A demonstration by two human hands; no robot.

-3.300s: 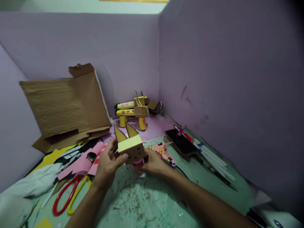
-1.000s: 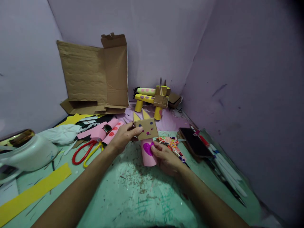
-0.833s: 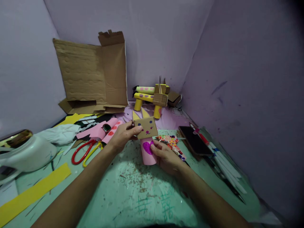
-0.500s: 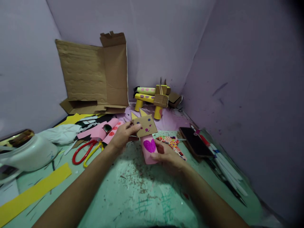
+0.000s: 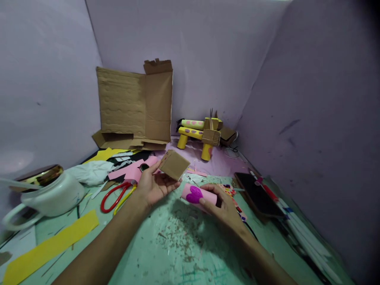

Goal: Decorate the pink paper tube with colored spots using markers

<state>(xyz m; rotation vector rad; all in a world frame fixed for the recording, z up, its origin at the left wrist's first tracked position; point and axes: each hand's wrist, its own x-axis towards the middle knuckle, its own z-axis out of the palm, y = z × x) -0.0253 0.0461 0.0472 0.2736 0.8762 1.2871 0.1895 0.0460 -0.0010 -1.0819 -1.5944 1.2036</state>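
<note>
My left hand (image 5: 156, 184), palm turned up, holds a small cardboard piece (image 5: 174, 165) between thumb and fingers, its plain brown side showing. To the right, my right hand (image 5: 219, 202) grips a pink paper tube (image 5: 204, 195) with a purple heart on it. The tube lies tilted on its side, apart from the cardboard piece. Behind them, two toy animals made of yellow and pale green tubes (image 5: 191, 132) stand near the wall.
Red-handled scissors (image 5: 114, 198), a white cup (image 5: 61, 198) and a yellow strip (image 5: 56, 245) lie left. Opened cardboard (image 5: 123, 103) leans at the back. A phone (image 5: 258, 194) and markers (image 5: 299, 225) are right. Brown scraps litter the green tabletop (image 5: 142, 253).
The cardboard head and pink tube, together before, are now apart. The head has turned its drawn face out of sight, and the tube has tipped over sideways. The camera view has shifted left.
</note>
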